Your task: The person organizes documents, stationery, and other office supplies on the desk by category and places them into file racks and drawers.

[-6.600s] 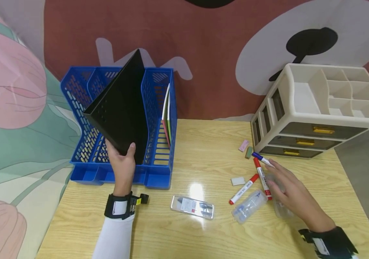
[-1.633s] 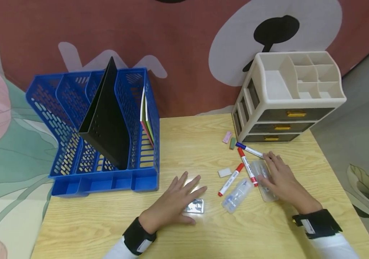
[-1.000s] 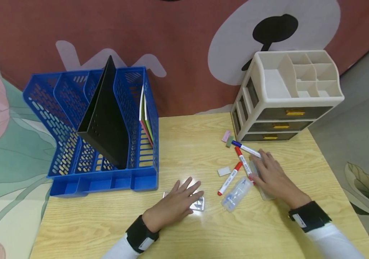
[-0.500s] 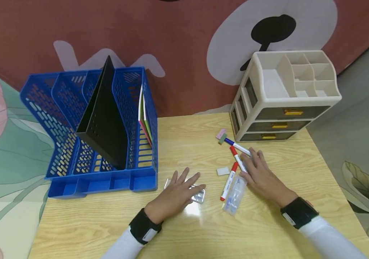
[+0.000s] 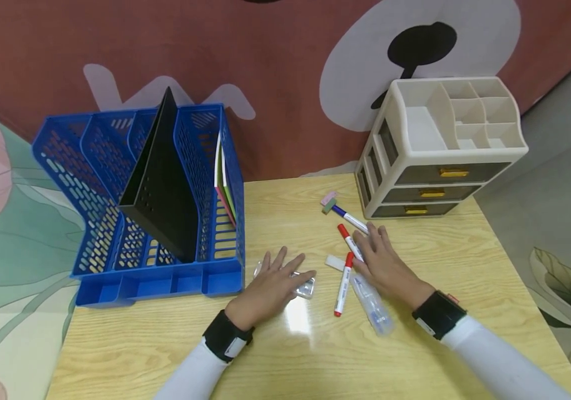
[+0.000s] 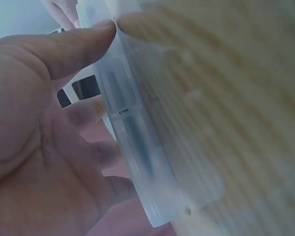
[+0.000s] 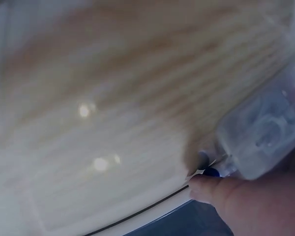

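Observation:
My left hand (image 5: 272, 289), fingers spread, rests over a flat clear case (image 5: 305, 288) on the table; in the left wrist view the thumb touches the edge of this clear case (image 6: 137, 147). Palm down, my right hand (image 5: 390, 272) lies with extended fingers against a blue-capped marker (image 5: 352, 219) and a red-capped marker (image 5: 349, 240). Another red marker (image 5: 343, 286) lies to their left. Beside the right palm is a clear case with blue contents (image 5: 375, 311). A white eraser (image 5: 334, 263) is partly covered by the markers. Pink (image 5: 328, 197) and green (image 5: 329, 206) erasers touch the blue cap.
A blue file rack (image 5: 160, 283) stands at the left, holding a tilted black folder (image 5: 170, 189) and thin booklets (image 5: 222, 178). At the back right is a white drawer organizer (image 5: 465, 158) with dark drawers. A patterned cloth (image 5: 265, 55) hangs behind the table.
The left hand has let go of the black folder, left in the rack, and moved onto the clear case. My right hand has slid the markers, cases and erasers leftward.

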A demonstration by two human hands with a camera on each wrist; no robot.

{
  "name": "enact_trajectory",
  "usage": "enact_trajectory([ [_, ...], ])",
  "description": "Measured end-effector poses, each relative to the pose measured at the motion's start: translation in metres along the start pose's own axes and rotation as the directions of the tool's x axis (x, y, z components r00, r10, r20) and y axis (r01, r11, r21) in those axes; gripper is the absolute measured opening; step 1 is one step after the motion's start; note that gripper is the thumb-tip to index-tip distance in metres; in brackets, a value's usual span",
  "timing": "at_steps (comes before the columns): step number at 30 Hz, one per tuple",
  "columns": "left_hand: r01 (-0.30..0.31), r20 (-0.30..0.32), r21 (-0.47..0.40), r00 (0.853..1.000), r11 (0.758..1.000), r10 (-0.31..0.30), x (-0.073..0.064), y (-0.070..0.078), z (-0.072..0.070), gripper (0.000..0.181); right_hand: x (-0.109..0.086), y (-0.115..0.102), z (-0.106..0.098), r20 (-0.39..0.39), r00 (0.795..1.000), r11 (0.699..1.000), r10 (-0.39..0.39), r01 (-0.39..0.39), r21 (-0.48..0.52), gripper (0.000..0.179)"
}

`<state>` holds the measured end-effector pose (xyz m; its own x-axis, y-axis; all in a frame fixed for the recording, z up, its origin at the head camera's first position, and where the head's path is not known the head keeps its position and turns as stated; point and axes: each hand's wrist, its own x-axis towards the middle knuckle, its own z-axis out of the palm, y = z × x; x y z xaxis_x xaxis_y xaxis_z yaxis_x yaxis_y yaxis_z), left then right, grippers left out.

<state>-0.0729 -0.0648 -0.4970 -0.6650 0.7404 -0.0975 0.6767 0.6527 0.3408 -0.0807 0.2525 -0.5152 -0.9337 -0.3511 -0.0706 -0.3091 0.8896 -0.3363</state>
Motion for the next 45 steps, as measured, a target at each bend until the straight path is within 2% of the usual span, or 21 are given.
enact_trajectory([
  [5, 0.039, 0.01, -0.022, 0.999, 0.999, -0.038, 0.002, -0.004, -0.003, 0.053, 0.014, -0.007, 0.006, -0.035, 0.999, 0.996, -0.033, 0.03, -0.083, 0.07],
  [10, 0.072, 0.014, -0.018, 0.997, 0.997, -0.071, 0.004, -0.008, -0.005, 0.054, 0.026, -0.012, 0.01, -0.07, 0.996, 0.993, -0.062, 0.055, -0.105, 0.068],
  [14, 0.071, 0.009, -0.026, 0.997, 0.997, -0.071, 0.006, -0.011, -0.006, 0.055, 0.034, -0.017, 0.01, -0.085, 0.994, 0.99, -0.075, 0.063, -0.129, 0.068],
  [21, 0.086, -0.002, -0.034, 0.996, 0.996, -0.086, 0.01, -0.015, -0.01, 0.055, 0.048, -0.022, 0.01, -0.144, 0.976, 0.976, -0.165, 0.141, -0.165, 0.06],
  [25, 0.091, -0.025, -0.046, 0.995, 0.995, -0.092, 0.01, -0.016, -0.01, 0.057, 0.05, -0.023, 0.006, -0.117, 0.985, 0.982, -0.129, 0.111, -0.15, 0.065],
  [30, 0.103, -0.059, -0.079, 0.992, 0.992, -0.108, 0.008, -0.013, -0.013, 0.059, 0.041, -0.018, -0.006, -0.105, 0.993, 0.997, -0.046, 0.038, -0.074, 0.067],
  [34, 0.09, -0.137, -0.087, 0.985, 0.992, -0.102, 0.007, -0.012, -0.017, 0.056, 0.027, -0.01, -0.014, -0.107, 0.993, 0.997, -0.052, 0.047, -0.053, 0.064],
  [39, 0.047, -0.244, -0.066, 0.968, 0.997, -0.062, 0.01, -0.01, -0.021, 0.053, 0.01, 0.0, -0.024, -0.113, 0.993, 1.0, -0.03, 0.029, -0.01, 0.06],
  [42, 0.02, -0.291, -0.054, 0.956, 0.998, -0.035, 0.013, -0.009, -0.021, 0.053, 0.001, 0.008, -0.033, -0.167, 0.986, 1.0, -0.007, 0.012, 0.027, 0.056],
  [45, 0.014, -0.327, -0.05, 0.945, 0.999, -0.029, 0.016, -0.009, -0.019, 0.054, -0.005, 0.019, -0.047, -0.254, 0.967, 0.997, 0.004, 0.016, 0.076, 0.055],
])
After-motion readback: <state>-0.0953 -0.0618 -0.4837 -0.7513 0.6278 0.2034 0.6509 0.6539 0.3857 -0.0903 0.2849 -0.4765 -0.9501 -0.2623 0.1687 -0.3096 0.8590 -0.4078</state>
